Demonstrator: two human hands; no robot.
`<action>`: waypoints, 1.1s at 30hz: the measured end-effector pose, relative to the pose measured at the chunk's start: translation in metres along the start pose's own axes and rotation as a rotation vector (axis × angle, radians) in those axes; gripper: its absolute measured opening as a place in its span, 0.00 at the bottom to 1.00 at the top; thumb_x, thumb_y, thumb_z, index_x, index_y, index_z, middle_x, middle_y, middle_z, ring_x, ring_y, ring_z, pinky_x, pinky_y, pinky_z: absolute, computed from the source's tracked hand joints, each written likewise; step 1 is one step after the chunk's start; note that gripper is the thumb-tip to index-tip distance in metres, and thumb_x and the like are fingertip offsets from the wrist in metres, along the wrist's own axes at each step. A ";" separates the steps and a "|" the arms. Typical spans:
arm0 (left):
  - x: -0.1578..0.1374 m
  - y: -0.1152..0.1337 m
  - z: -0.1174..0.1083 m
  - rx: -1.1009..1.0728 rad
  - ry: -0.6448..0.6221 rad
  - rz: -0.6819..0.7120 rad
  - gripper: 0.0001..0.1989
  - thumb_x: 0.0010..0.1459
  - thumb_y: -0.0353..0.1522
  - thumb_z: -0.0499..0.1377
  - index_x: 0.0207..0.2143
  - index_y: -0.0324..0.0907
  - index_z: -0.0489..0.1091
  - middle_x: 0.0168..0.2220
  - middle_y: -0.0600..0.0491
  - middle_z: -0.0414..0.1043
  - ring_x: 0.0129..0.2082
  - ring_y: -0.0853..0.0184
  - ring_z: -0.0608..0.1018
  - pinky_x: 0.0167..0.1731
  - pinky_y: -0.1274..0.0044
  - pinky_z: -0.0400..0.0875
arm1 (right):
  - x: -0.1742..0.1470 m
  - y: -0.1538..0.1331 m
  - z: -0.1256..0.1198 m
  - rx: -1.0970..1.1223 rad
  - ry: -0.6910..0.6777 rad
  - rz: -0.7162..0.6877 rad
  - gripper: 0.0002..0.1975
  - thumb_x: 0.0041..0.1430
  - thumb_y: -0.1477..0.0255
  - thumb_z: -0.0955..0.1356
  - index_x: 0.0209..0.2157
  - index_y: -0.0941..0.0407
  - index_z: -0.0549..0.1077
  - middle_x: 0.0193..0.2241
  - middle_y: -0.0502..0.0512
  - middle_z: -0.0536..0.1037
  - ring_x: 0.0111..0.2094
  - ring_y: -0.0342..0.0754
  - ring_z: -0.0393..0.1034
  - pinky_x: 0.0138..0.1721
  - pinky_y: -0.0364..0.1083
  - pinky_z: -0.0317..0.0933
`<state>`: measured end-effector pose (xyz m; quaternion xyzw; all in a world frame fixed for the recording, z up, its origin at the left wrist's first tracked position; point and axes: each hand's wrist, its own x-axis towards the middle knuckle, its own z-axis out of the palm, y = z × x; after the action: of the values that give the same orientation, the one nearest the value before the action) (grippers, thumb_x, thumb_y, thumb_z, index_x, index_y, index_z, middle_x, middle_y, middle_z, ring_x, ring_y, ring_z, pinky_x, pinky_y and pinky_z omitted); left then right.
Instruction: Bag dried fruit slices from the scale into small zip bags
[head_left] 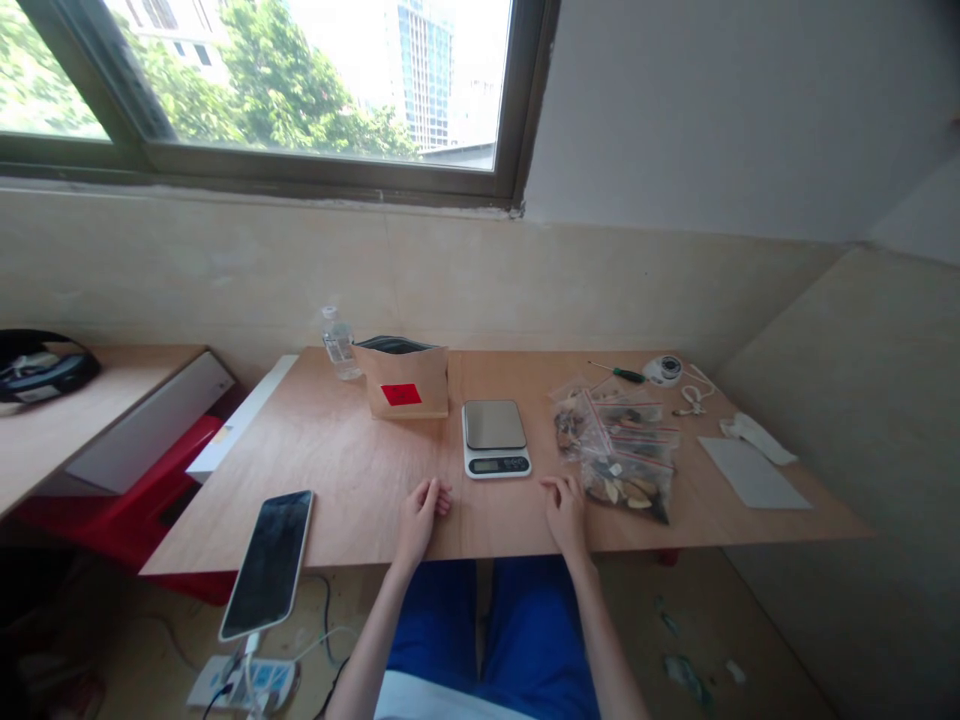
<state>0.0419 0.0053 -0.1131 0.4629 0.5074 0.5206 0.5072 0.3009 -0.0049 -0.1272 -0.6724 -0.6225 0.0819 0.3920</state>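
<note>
My left hand (pixel 424 508) rests on the front part of the table, its fingers loosely curled closed with nothing in them. On the other side, my right hand (pixel 565 508) also lies on the wood, fingers bent together and holding nothing. Between and beyond them stands a kitchen scale (pixel 496 438) with a bare metal plate and a dark display strip. Close to my right hand are several clear zip bags (pixel 628 482) of dried, brownish pieces. A brown kraft pouch (pixel 409 385) with a red label stands upright behind my left hand, its top open.
A plastic bottle (pixel 340 345) stands beside the pouch. A tablet (pixel 270 560) overhangs the table's front left edge, cabled to a power strip (pixel 241 684). At right lie a screwdriver (pixel 627 375), a white round camera-like device (pixel 664 370), a cable (pixel 693 400) and white paper (pixel 753 473).
</note>
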 end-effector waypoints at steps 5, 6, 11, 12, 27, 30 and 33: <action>0.001 0.001 0.000 0.019 -0.006 -0.001 0.20 0.57 0.46 0.52 0.30 0.37 0.71 0.23 0.54 0.70 0.23 0.71 0.70 0.27 0.78 0.65 | 0.000 0.003 0.005 -0.055 0.017 0.008 0.12 0.56 0.78 0.57 0.32 0.57 0.71 0.33 0.59 0.69 0.38 0.54 0.64 0.43 0.52 0.58; 0.001 0.001 0.000 0.021 -0.004 -0.003 0.20 0.57 0.46 0.52 0.30 0.37 0.71 0.23 0.53 0.70 0.22 0.71 0.70 0.27 0.79 0.65 | 0.001 0.004 0.006 -0.067 0.022 0.004 0.12 0.57 0.78 0.57 0.32 0.57 0.71 0.33 0.58 0.69 0.38 0.54 0.64 0.43 0.52 0.58; 0.007 -0.001 0.001 0.028 0.006 -0.011 0.21 0.56 0.47 0.53 0.29 0.37 0.70 0.23 0.54 0.69 0.21 0.72 0.71 0.23 0.80 0.66 | 0.004 0.005 0.008 -0.163 0.030 -0.030 0.10 0.57 0.77 0.58 0.31 0.56 0.70 0.32 0.56 0.67 0.36 0.52 0.63 0.41 0.50 0.57; 0.009 -0.001 0.001 0.030 0.004 -0.012 0.21 0.56 0.47 0.52 0.29 0.37 0.70 0.23 0.54 0.69 0.20 0.72 0.71 0.21 0.80 0.66 | 0.005 0.005 0.009 -0.196 0.030 -0.036 0.10 0.58 0.77 0.58 0.31 0.56 0.69 0.32 0.56 0.67 0.36 0.52 0.63 0.41 0.50 0.57; 0.056 -0.005 0.001 0.104 0.064 0.014 0.22 0.54 0.48 0.52 0.30 0.37 0.69 0.21 0.53 0.68 0.16 0.71 0.71 0.16 0.78 0.68 | 0.017 -0.002 0.011 -0.334 0.020 0.004 0.09 0.58 0.76 0.58 0.29 0.56 0.68 0.31 0.56 0.66 0.35 0.50 0.62 0.39 0.47 0.54; 0.067 -0.012 -0.003 0.167 0.235 0.065 0.19 0.57 0.45 0.50 0.32 0.38 0.69 0.27 0.50 0.70 0.23 0.67 0.75 0.26 0.74 0.73 | 0.016 -0.002 0.011 -0.341 0.023 0.007 0.09 0.57 0.76 0.58 0.29 0.56 0.69 0.30 0.56 0.66 0.35 0.51 0.62 0.39 0.47 0.54; 0.091 -0.015 -0.015 0.245 0.518 0.153 0.15 0.57 0.36 0.50 0.45 0.38 0.63 0.45 0.43 0.67 0.43 0.61 0.74 0.45 0.67 0.68 | 0.017 -0.004 0.010 -0.347 0.037 0.008 0.09 0.57 0.76 0.58 0.29 0.56 0.69 0.30 0.56 0.67 0.36 0.51 0.62 0.39 0.47 0.54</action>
<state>0.0224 0.0942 -0.1322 0.4092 0.6426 0.5931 0.2607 0.2951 0.0141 -0.1253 -0.7337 -0.6174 -0.0377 0.2811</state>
